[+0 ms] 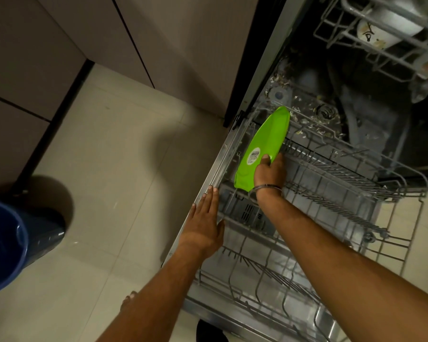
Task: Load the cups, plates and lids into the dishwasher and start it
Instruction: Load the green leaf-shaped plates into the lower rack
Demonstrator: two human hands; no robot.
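Observation:
A bright green plate with a white barcode sticker on its underside stands on edge at the left side of the pulled-out lower rack. My right hand grips the plate's near rim, thumb on the underside. My left hand lies flat, fingers apart, on the left edge of the open dishwasher door. The upper rack at top right holds a white cup and other pale dishes.
A blue bucket stands on the tiled floor at the left. Grey cabinet fronts run along the top left. Food scraps litter the dishwasher's bottom. My foot shows below my left forearm.

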